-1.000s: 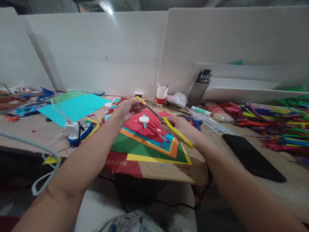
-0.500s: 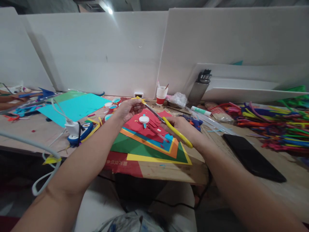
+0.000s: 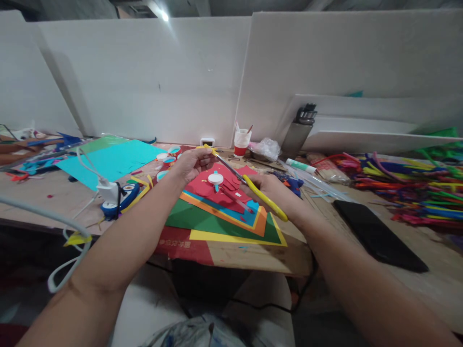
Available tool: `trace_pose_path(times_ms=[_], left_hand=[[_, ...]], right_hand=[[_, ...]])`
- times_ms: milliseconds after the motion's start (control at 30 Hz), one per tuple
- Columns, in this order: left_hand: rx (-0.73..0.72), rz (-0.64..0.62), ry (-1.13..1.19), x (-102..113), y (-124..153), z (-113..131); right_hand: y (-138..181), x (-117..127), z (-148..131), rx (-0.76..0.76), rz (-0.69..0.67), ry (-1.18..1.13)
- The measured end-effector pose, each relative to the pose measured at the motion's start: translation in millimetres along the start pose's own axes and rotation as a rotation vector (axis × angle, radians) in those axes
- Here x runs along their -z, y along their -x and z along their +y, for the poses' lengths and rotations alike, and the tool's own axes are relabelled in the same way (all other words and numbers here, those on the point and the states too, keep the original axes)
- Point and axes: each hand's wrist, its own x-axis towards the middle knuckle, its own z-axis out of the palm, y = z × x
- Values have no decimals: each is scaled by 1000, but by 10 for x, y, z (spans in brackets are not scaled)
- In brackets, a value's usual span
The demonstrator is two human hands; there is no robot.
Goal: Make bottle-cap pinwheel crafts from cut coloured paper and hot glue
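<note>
My right hand [image 3: 277, 193] grips yellow-handled scissors [image 3: 253, 189], whose blades point up and left toward my left hand [image 3: 193, 163]. That hand pinches a small yellow strip of paper [image 3: 209, 147] at the blade tips. Below both hands lies a stack of coloured paper sheets [image 3: 224, 219], green, yellow, orange, blue and red. On the red top sheet sits a small white round lid [image 3: 216, 179] with cut red pieces around it.
A large cyan sheet [image 3: 112, 159] lies at left, with a white charger and a blue tape dispenser [image 3: 117, 197] near it. At the back stand a red-and-white cup [image 3: 241, 141] and a metal bottle [image 3: 298, 130]. A black phone [image 3: 378, 236] and heaped pipe cleaners [image 3: 408, 185] fill the right.
Almost nothing has moved; my right hand with the scissors has shifted very slightly toward the left hand.
</note>
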Motion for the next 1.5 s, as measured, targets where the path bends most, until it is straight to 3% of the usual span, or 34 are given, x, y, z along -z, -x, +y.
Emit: trace_pose_path(times_ms=[1500], left_hand=[[33,47,-16,-39,67,39]], right_hand=[[-24,4,-4,-49,-35,87]])
